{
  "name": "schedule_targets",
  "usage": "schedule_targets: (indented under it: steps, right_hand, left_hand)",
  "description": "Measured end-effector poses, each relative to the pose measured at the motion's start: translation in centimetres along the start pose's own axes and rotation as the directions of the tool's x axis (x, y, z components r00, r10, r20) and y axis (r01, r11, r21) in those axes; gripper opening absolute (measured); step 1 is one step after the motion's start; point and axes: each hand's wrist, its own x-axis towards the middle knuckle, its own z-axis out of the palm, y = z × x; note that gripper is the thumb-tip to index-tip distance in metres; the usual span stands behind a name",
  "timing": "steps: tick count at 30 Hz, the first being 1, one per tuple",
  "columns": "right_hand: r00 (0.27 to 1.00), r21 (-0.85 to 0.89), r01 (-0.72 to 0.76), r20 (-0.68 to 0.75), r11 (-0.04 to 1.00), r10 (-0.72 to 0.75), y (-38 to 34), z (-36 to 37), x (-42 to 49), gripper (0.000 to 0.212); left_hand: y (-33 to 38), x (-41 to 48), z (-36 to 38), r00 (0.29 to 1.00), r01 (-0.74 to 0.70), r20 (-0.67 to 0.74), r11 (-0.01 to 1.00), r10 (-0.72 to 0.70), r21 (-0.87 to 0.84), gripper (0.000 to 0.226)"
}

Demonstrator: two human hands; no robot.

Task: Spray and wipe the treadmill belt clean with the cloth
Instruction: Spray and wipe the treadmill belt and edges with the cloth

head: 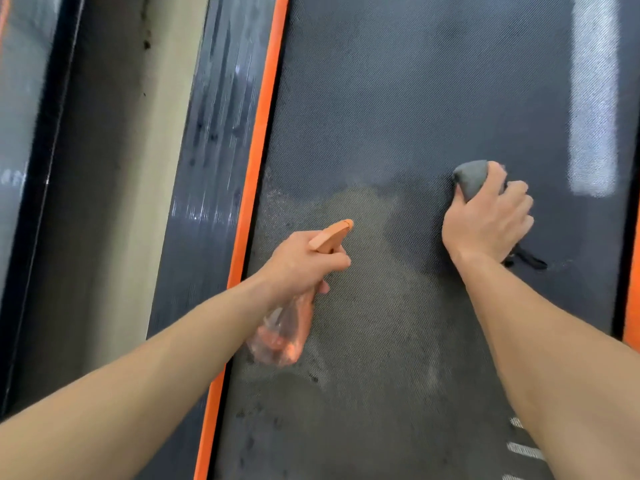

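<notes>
Left hand (304, 261): fingers clamped round the neck of the bottle (284, 330), nozzle pointing up the belt (415, 81). I can't tell if a finger is on the trigger. The bottle hangs just above the belt, near the orange strip (263, 133).

Right hand (485, 220): fingers curled over the bunched cloth (472, 176), pressing it onto the belt right of centre.

A misted patch (363, 220) sits between the two hands, with a darker band next to the cloth.

I read this step as wiping the sprayed zone. My plan:
- drag the cloth left through the patch to the strip, in overlapping passes
- put my weight on the palm, not the fingertips
- flatten the cloth, since a bunched one probably covers too little
- hold off on spraying until the patch is wiped
- aim the nozzle at the belt so the side rail (207, 150) stays dry

Risk: wet streaks left along the strip edge.
</notes>
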Motion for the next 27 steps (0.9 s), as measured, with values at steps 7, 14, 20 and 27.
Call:
schedule_targets:
  steps: [7,14,20,27]
  right_hand:
    - [0.999,-0.017,0.037,-0.028,0.999,-0.038,0.1,-0.1,-0.1,0.052]
    - [0.704,-0.08,0.71,0.096,0.699,-0.704,1.1,-1.2,1.7,0.055]
    - [0.798,-0.018,0.596,0.123,0.803,-0.59,0.0,-1.2,-0.6,0.058]
    - [0.807,-0.079,0.589,0.102,0.804,-0.581,0.0,-0.9,-0.9,0.058]
  left_hand:
    - [-0.9,1.0,1.6,1.0,0.017,0.001,0.999,-0.017,-0.031,0.032]
    - [-1.0,0.2,0.8,1.0,0.001,0.007,0.999,-0.001,-0.055,0.04]
    - [-1.4,0.0,0.7,0.999,0.026,-0.038,0.997,-0.029,-0.069,0.03]
    - [-0.7,0.2,0.6,0.995,0.064,-0.063,0.992,-0.071,-0.111,0.03]
